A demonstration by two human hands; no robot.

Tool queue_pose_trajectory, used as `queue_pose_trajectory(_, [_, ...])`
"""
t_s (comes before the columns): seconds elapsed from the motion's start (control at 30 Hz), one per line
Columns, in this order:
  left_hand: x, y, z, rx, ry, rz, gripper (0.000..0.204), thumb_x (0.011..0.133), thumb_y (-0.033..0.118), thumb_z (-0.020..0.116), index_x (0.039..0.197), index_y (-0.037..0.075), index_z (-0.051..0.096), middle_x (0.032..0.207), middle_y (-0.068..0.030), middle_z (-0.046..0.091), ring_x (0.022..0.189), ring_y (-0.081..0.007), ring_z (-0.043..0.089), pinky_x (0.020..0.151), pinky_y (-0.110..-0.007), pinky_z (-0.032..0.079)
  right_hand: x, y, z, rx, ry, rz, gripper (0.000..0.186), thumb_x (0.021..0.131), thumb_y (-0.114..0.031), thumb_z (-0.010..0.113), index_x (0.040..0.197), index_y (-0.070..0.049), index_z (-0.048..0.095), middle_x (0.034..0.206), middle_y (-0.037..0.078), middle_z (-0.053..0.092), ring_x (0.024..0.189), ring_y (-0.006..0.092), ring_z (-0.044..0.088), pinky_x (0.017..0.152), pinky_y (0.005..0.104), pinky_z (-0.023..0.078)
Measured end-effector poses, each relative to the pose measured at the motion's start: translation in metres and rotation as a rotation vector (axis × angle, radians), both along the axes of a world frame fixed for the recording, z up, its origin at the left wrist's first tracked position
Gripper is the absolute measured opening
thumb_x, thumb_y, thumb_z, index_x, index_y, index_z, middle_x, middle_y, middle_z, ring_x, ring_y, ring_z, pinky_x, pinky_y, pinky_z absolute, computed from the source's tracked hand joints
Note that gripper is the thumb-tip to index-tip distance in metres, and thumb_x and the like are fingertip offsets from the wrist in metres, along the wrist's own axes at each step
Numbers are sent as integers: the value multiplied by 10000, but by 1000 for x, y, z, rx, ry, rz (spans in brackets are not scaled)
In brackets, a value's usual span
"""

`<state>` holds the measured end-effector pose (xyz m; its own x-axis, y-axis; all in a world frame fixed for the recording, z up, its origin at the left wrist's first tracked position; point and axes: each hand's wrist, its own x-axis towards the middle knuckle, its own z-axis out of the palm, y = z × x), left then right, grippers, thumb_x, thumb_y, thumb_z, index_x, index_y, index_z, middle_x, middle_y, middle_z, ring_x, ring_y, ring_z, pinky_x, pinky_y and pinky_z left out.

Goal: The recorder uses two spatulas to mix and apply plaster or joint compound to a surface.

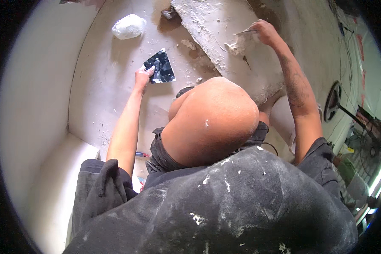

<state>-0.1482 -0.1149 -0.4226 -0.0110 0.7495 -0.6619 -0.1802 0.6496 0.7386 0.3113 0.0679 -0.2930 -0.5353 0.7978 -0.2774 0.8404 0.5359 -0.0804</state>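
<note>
My left hand (143,78) is closed on a dark, glossy flat plate (163,70) with pale smears, thumb on its upper face. It hangs over the dusty floor to the left of my bent knee. Farther right, my right hand (265,33) grips a thin-bladed scraper (245,32), whose handle is mostly hidden by my fingers. Just under the blade lies a lump of white plaster-like paste (240,45), on a pale board (199,36) with crusted residue along its left edge.
A white knotted plastic bag (129,26) lies at the far left. Dried crumbs and a damp brown patch (168,25) mark the floor. A pale bucket (282,118) stands beside my right leg. A black round-headed stand (333,101) and cables are at the right. Walls bound the left.
</note>
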Motion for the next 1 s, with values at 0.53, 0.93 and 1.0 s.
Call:
queue_pose_trajectory(0.53, [1,1,-6,41,145,-64,164,843,70,569,990,4,603,837,17,605,687,-63,527,638,-225,439,-63,-44,-13,163,-6,120,218,696,-42,525,790,-176,669,917,-7,599,959,178,540,792,398,404])
queue_pose_trajectory(0.93, [3,2,10,140,-155,72,183,794,8,589,975,-12,599,831,-18,621,673,-87,563,622,-236,471,29,-66,47,224,133,-107,332,669,36,481,903,-118,660,829,67,606,844,278,562,700,332,446])
queue_pose_trajectory(1.0, [2,-15,23,125,-225,47,225,787,-10,534,1008,-30,572,874,-54,626,721,-123,600,652,-253,489,33,-113,47,242,217,-434,329,679,-7,471,942,-98,645,857,110,605,848,316,578,742,407,464])
